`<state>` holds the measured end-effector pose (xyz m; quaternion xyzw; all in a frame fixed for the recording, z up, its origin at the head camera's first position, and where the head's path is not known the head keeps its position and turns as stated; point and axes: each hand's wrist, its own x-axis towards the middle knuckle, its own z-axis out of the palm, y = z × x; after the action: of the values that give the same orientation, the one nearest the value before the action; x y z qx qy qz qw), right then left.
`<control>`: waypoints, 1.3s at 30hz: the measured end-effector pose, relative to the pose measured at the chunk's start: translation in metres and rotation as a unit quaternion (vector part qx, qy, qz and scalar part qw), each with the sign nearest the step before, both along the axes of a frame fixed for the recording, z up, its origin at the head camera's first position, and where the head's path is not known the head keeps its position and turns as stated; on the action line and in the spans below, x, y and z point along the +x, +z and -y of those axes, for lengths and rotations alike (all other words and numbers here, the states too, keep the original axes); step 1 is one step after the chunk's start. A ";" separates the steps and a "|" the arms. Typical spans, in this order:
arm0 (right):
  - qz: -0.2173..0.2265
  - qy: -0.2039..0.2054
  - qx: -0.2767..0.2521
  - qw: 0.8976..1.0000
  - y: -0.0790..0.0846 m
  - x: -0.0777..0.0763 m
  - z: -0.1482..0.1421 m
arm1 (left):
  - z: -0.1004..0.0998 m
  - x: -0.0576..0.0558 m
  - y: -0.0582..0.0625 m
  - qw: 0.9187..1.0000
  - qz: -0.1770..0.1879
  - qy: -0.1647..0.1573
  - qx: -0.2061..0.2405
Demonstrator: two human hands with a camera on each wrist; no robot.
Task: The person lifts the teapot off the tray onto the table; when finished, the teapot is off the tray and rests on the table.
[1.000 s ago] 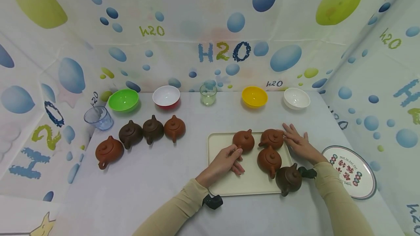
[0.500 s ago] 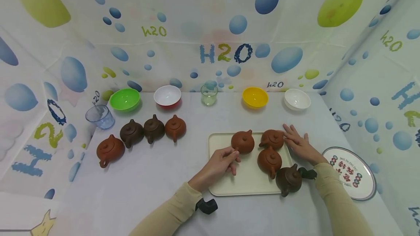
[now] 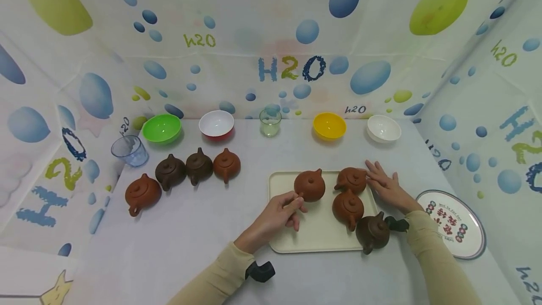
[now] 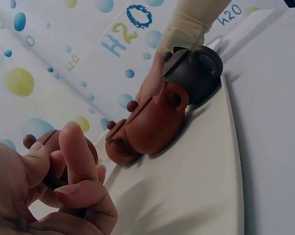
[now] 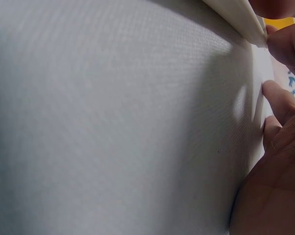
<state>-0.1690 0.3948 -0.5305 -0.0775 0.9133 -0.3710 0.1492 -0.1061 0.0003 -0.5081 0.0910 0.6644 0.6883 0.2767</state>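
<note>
My left hand (image 3: 273, 218) pinches the handle of a reddish-brown teapot (image 3: 309, 186) over the left part of a cream tray (image 3: 319, 241). In the left wrist view, fingers partly hide this teapot (image 4: 50, 140). My right hand (image 3: 389, 189) lies at the tray's right edge with fingers extended, beside another reddish-brown teapot (image 3: 352, 180); the right wrist view shows its fingertips by the tray rim (image 5: 238, 17). A third reddish-brown teapot (image 3: 348, 207) sits just nearer on the tray, and a dark brown teapot (image 3: 373, 230) stands at the near right corner.
Several teapots (image 3: 226, 164) form a slanting row at left, near a blue glass (image 3: 130, 150). Along the back stand a green bowl (image 3: 162, 129), red-and-white bowl (image 3: 217, 125), clear glass (image 3: 270, 123), yellow bowl (image 3: 329, 127) and white bowl (image 3: 383, 129). An oval plate (image 3: 450, 225) lies right.
My left hand has shifted left and slightly nearer, drawing the gripped teapot away from the other teapots on the tray. The right hand has stayed at the tray's edge.
</note>
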 end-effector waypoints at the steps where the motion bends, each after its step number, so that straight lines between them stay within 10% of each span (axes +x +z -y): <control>1: 0.000 0.001 0.001 1.000 0.001 0.000 0.001 | 0.002 0.002 0.000 1.000 -0.001 0.000 0.000; 17: 0.003 0.005 -0.001 1.000 -0.002 -0.001 0.006 | 0.058 0.041 0.004 1.000 0.000 0.003 -0.029; 26: -0.016 0.003 0.000 1.000 0.004 -0.004 0.003 | 0.129 0.060 0.003 0.994 -0.008 0.108 -0.032; 39: -0.001 0.005 0.010 1.000 -0.002 -0.003 -0.003 | 0.200 0.084 0.021 0.962 0.002 0.254 -0.102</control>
<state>-0.1718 0.3973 -0.5322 -0.0807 0.9169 -0.3609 0.1504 -0.0220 -0.1998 -0.4867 -0.1105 0.7318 0.6647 0.1022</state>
